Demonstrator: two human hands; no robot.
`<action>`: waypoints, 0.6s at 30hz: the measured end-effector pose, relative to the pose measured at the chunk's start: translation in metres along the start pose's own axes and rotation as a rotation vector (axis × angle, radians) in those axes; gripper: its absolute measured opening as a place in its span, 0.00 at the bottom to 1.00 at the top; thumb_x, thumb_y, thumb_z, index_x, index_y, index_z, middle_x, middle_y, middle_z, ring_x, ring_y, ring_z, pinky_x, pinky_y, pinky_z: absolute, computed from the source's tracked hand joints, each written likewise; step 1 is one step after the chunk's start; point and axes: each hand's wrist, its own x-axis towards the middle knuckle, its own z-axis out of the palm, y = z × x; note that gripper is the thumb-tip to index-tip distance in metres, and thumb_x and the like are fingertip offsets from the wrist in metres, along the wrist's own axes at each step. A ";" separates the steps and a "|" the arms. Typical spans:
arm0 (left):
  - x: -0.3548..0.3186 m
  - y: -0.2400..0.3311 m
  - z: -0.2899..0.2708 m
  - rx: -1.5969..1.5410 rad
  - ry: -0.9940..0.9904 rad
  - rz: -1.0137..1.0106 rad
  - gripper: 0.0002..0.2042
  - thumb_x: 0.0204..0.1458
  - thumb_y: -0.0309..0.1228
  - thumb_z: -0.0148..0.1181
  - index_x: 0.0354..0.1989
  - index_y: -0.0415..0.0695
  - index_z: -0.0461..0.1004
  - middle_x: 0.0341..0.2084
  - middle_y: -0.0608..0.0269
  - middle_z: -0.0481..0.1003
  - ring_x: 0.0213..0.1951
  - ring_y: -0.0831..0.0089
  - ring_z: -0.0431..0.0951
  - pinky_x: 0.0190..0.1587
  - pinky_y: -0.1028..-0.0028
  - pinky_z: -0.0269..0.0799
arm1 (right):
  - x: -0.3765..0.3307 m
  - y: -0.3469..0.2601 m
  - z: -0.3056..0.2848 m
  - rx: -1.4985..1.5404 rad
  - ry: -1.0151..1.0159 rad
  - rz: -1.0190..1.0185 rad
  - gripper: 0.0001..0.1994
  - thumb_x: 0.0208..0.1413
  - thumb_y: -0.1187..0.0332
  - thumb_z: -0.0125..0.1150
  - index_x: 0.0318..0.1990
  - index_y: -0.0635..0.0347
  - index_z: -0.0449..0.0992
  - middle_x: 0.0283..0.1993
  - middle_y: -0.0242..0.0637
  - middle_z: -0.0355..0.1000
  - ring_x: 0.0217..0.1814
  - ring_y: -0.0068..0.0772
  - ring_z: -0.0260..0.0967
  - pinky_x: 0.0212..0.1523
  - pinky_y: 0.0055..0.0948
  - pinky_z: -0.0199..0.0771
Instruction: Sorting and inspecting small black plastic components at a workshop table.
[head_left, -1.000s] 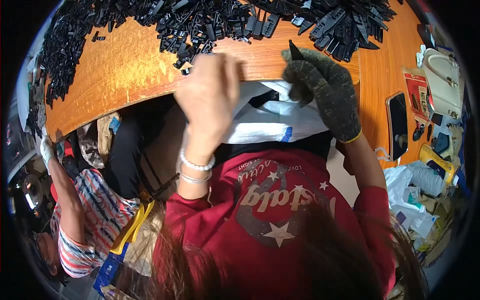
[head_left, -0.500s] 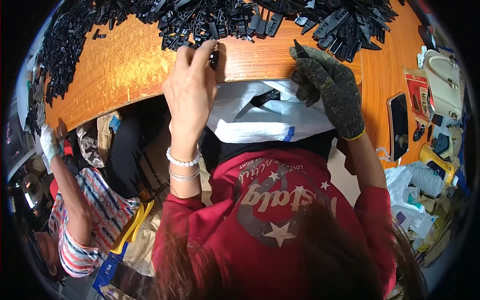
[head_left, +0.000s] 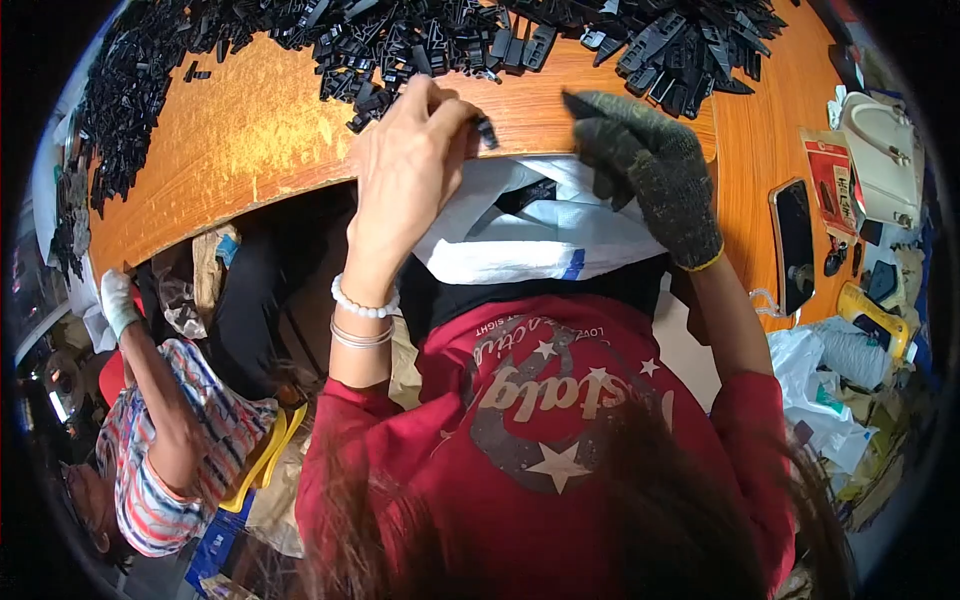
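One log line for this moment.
left hand: holds small black part | right hand: gloved, holds pointed black piece | white bag: by table edge

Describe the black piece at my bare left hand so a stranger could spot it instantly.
At the front edge of the wood-grain tabletop, find the bare left hand with a white beaded wrist bracelet. The small black plastic piece juts from its fingertips toward the gloved right hand. Unlike the heap of black pieces beyond, it sits apart, singly.
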 end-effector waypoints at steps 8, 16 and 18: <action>0.001 0.004 0.003 -0.229 -0.008 -0.041 0.16 0.44 0.17 0.57 0.42 0.44 0.73 0.34 0.58 0.71 0.32 0.57 0.75 0.33 0.63 0.71 | 0.018 0.017 -0.020 -0.896 0.097 -0.797 0.14 0.48 0.70 0.65 0.44 0.56 0.80 0.45 0.37 0.76 0.42 0.35 0.76 0.43 0.31 0.75; 0.008 0.004 0.012 -0.266 -0.142 0.057 0.09 0.46 0.21 0.61 0.37 0.42 0.75 0.33 0.57 0.70 0.32 0.57 0.75 0.34 0.63 0.71 | 0.018 0.014 -0.008 -0.911 0.091 -0.803 0.13 0.52 0.66 0.64 0.45 0.57 0.79 0.41 0.37 0.78 0.42 0.37 0.76 0.44 0.33 0.75; 0.009 0.006 0.017 -0.305 -0.123 0.035 0.08 0.46 0.22 0.61 0.35 0.40 0.75 0.32 0.56 0.70 0.32 0.56 0.75 0.34 0.63 0.71 | 0.011 0.005 -0.002 -0.478 -0.022 -0.350 0.14 0.52 0.64 0.64 0.45 0.56 0.79 0.41 0.38 0.78 0.39 0.36 0.76 0.40 0.32 0.76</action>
